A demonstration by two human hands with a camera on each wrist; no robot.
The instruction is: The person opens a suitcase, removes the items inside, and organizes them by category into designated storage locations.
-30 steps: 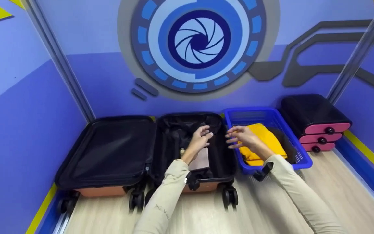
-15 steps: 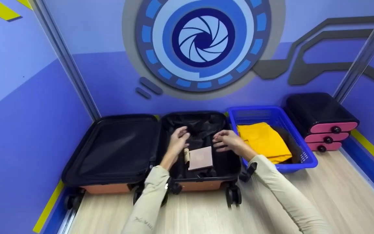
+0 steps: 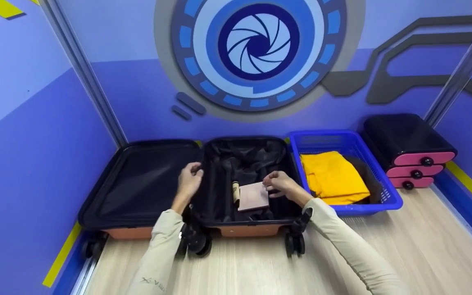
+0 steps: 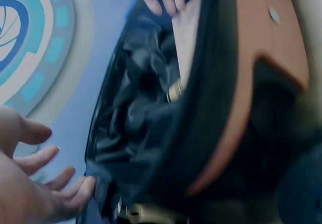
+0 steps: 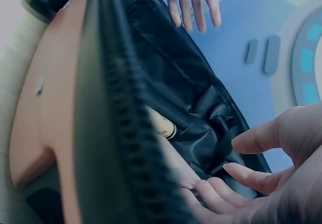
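Note:
An opened black-lined suitcase (image 3: 219, 151) with an orange shell lies in front of me. In its right half are a flat pale pink box (image 3: 252, 197) and a small tan tube (image 3: 236, 192) beside it. My left hand (image 3: 188, 182) is over the seam between the halves, fingers loosely bent and holding nothing; in the left wrist view the fingertips come close to the case's edge. Above the right edge of the pink box is my right hand (image 3: 285, 187). In the right wrist view its thumb and fingers are apart, and whether they touch the box is unclear.
A blue basket (image 3: 391, 201) with a folded yellow cloth (image 3: 334, 178) and a dark cloth stands right of the suitcase. Beyond it is a black drawer box (image 3: 408, 137) with pink fronts. The suitcase's left half (image 3: 146, 184) lies near the left wall.
Both hands have moved left: the left from above the case's right half to the seam, the right from over the basket to the pink box. The pink box has come into fuller view.

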